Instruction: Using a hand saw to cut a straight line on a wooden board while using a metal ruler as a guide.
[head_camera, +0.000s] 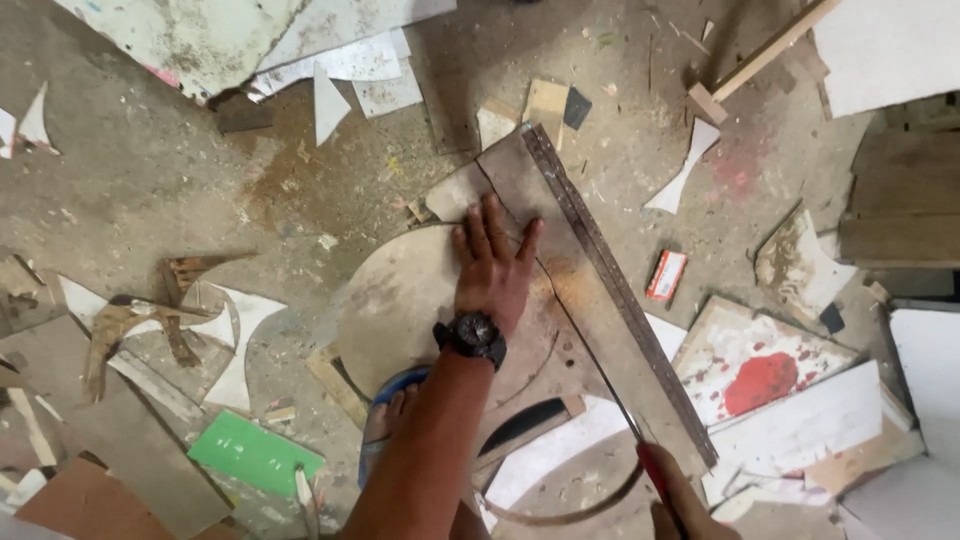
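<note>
Left hand (492, 262) presses flat, fingers spread, on the board (560, 330). Right hand (680, 500) clenches a red-handled knife (655, 475). Judged best: keep the blade tight against the steel ruler (615, 290), pressure constant.

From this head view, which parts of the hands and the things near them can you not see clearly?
- Right hand: cut off by the bottom edge, so its grip on the red-handled tool is only partly visible.
- The tool's thin blade: too fine to identify.
- Round board: its middle lies hidden under the left hand and forearm.
- Blue sandal: mostly covered by the forearm.
- Metal ruler: markings too blurred to make out.
</note>
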